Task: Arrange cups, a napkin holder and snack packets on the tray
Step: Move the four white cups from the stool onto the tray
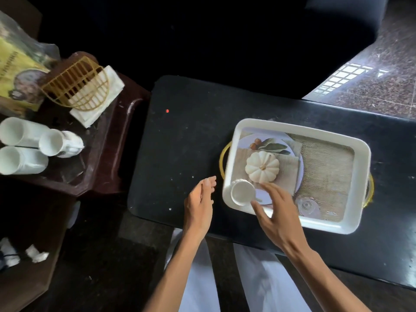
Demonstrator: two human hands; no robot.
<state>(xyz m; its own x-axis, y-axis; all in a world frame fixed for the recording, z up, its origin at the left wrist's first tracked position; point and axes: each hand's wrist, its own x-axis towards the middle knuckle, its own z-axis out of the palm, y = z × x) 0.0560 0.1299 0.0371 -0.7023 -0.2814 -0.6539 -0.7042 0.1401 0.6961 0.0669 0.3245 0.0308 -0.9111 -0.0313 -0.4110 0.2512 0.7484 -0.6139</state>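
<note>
Open-fingered right hand (275, 212) beside one cup (242, 192) on the tray (292, 126); nothing gripped, left hand (199, 200) loose too.

Over on the left, the snack packet (15, 70), the napkin holder (77, 83) and three more cups (22, 146) wait lying on the brown side table (108, 158). That lone cup sits in the tray's near-left corner, tight by the rim, fingers almost touching it; I'd guess a careless brush tips it, and crowding the corner leaves little room for the holder.
</note>
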